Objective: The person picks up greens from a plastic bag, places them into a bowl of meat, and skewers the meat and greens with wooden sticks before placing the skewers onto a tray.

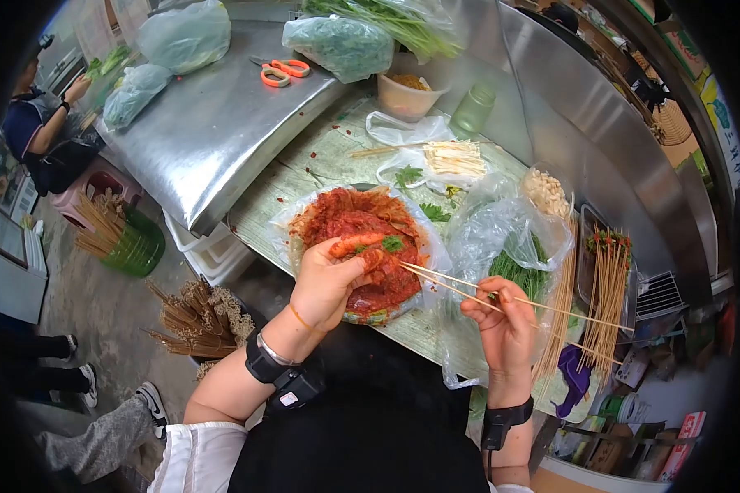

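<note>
My left hand (329, 275) is closed over the bowl, its fingers coated in red sauce. A green herb sprig (392, 244) shows at its fingertips, in a red-coated bunch they hold. Below it lies thick red chili paste (337, 218) in a plastic-lined bowl (423, 308). My right hand (506, 320) pinches two thin bamboo skewers (580, 315). Their points reach to the fingertips of my left hand. Just beyond the right hand, a clear plastic bag (477, 222) holds feathery green herbs (522, 263).
Enoki mushrooms (455, 158), a green jar (474, 109) and a tub (411, 97) stand farther back. Skewers with food on their ends (608, 279) fill a tray at right. Orange-handled scissors (284, 71) lie on the steel counter (214, 115). A person (37, 123) stands far left.
</note>
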A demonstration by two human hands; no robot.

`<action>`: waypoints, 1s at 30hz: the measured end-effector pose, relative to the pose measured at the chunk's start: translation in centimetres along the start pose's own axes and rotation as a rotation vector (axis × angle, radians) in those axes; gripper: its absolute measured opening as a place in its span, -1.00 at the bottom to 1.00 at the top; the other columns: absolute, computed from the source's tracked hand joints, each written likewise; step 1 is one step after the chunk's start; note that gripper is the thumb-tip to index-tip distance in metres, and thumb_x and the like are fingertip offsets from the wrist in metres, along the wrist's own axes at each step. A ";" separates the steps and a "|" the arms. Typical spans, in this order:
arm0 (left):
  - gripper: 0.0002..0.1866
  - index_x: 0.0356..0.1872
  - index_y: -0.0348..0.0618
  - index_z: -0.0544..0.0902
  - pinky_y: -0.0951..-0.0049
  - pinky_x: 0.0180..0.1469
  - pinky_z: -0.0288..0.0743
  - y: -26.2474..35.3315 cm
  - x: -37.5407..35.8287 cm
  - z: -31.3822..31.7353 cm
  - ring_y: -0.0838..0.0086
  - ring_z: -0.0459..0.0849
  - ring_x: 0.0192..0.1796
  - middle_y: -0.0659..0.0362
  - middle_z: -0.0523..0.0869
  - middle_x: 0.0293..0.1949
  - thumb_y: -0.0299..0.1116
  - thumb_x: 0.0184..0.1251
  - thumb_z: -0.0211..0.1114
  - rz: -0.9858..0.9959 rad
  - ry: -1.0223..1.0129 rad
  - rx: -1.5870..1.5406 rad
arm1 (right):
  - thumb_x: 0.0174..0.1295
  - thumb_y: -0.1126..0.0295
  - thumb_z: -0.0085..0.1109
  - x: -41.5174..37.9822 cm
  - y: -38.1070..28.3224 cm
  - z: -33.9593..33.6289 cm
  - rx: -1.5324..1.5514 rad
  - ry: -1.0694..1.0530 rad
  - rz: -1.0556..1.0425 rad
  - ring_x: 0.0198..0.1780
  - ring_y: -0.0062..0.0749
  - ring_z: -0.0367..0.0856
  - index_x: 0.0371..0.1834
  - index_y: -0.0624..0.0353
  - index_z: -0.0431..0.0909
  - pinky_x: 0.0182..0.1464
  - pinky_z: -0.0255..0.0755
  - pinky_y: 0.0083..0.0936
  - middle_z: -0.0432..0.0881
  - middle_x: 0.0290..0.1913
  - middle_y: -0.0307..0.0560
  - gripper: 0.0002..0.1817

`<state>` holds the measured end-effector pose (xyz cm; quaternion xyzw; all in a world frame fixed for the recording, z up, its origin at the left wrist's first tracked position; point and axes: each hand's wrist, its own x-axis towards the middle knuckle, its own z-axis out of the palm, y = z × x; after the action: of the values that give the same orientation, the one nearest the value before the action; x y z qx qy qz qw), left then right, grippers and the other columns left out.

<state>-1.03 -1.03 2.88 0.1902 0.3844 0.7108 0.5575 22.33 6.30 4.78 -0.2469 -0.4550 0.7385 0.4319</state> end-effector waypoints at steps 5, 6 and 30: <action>-0.70 0.02 -0.39 0.48 0.40 -0.04 0.58 -0.1 -0.1 0.1 0.32 0.64 -0.06 0.02 0.61 -0.06 -0.62 0.25 0.07 -0.004 0.007 -0.086 | 0.32 0.35 -0.10 -0.2 0.7 0.1 0.041 0.006 -0.011 -0.19 -0.09 0.65 -0.14 0.44 0.44 -0.10 0.57 -0.31 0.53 -0.19 0.05 -0.70; -0.69 0.03 -0.40 0.47 0.33 0.00 0.58 -0.1 -0.2 0.2 0.28 0.63 -0.03 0.01 0.61 -0.06 -0.61 0.26 0.06 -0.010 0.009 -0.093 | 0.32 0.36 -0.10 -0.2 0.8 0.2 0.053 0.003 -0.019 -0.18 -0.08 0.64 -0.14 0.45 0.44 -0.09 0.57 -0.30 0.53 -0.19 0.05 -0.70; -0.67 0.01 -0.41 0.48 0.42 0.05 0.52 -3.0 0.4 0.0 0.39 0.63 -0.03 0.04 0.61 -0.03 -0.67 0.18 0.07 0.288 0.085 0.012 | 0.34 0.37 -0.15 -0.8 2.4 4.0 -0.163 0.034 -0.223 -0.17 -0.19 0.64 -0.17 0.35 0.45 -0.09 0.55 -0.38 0.54 -0.21 -0.01 -0.75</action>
<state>0.82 -0.42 0.55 0.2165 0.3804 0.7886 0.4318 18.70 3.23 4.46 -0.2416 -0.5305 0.6423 0.4976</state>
